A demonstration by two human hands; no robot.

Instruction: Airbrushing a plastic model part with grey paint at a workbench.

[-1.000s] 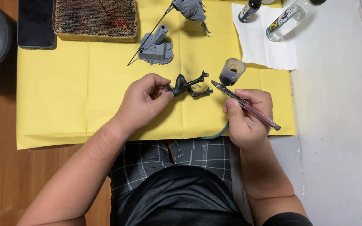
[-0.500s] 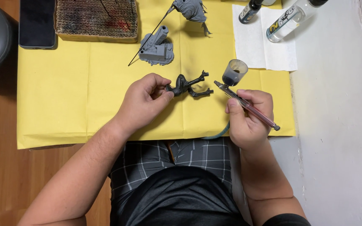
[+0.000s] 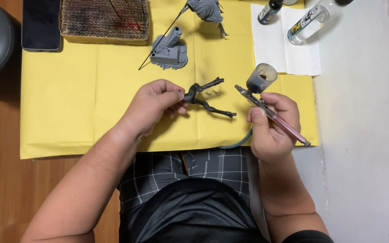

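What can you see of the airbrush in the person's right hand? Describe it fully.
The airbrush is a slim metal tool with a silvery front, a pinkish rear barrel and a round open cup, dark inside, on top. It lies slanted, nozzle up-left toward the dark model part without touching it. The right hand grips its middle, one finger on top. A bluish hose curves away below.

dark model part (image 3: 205, 96) held aloft, airbrush (image 3: 271, 112) angled
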